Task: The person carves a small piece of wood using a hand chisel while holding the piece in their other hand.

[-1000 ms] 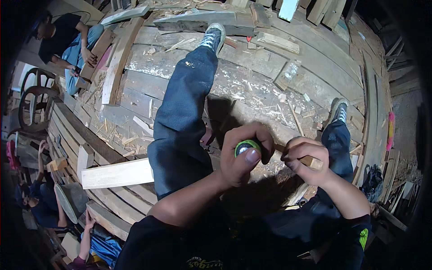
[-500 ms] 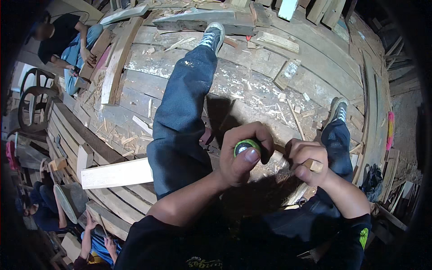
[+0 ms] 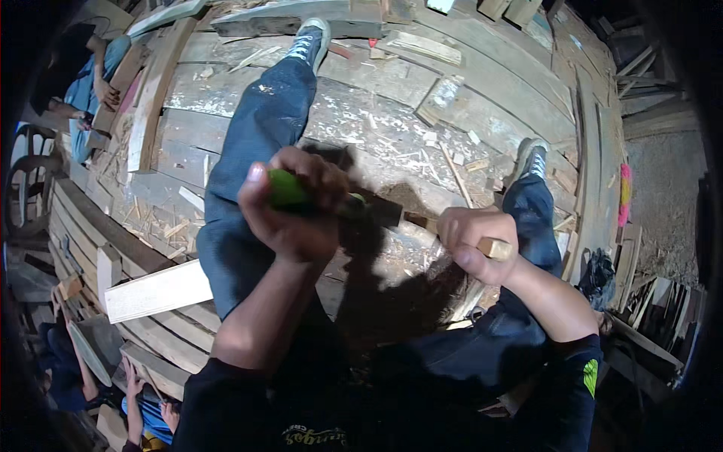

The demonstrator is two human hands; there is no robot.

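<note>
Both fists closed: green grip in the left, wood in the right

The left hand is wrapped tightly around a green handle, raised in front of the left leg, its thumb pointing up. A dark, blocky thing lies just beyond that fist, toward the other; whether it joins the handle cannot be told. The right hand is clenched on a piece of wood, whose squared, pale end pokes out by the thumb, near the right knee.

Around them stretch the legs in dark blue trousers, feet wide apart on a plank floor scattered with chips and offcuts. A pale board sits left of the left thigh, over a row of long planks.

Farther out, another person's hand rests at upper left, above a dark chair; a black bag lies at right.
</note>
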